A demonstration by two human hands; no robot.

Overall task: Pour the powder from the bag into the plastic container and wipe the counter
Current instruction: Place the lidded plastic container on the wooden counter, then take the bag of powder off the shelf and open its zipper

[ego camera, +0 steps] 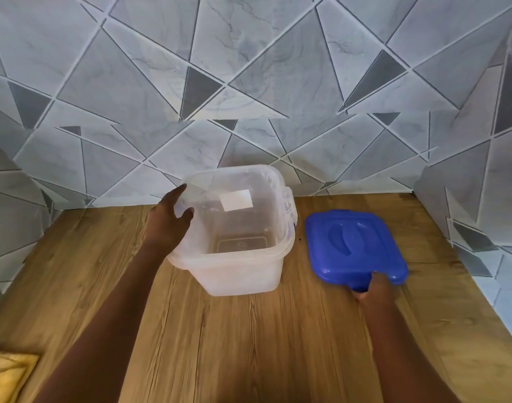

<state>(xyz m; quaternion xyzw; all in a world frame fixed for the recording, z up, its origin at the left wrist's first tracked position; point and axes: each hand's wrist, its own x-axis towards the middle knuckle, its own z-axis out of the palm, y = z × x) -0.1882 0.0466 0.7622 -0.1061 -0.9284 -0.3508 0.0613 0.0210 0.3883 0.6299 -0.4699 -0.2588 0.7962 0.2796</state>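
A clear plastic container (237,263) stands open and empty on the wooden counter (249,344), with a white label on its far wall. My left hand (170,225) grips its left rim, thumb inside the wall. To the right lies its blue lid (350,245), flat on the counter. My right hand (374,292) pinches the lid's near edge at a small tab. No powder bag is in view.
Tiled walls with a grey triangle pattern close the counter at the back (249,97) and right (481,213). A yellow cloth (7,376) lies at the near left corner. A small dark speck (299,239) sits between container and lid.
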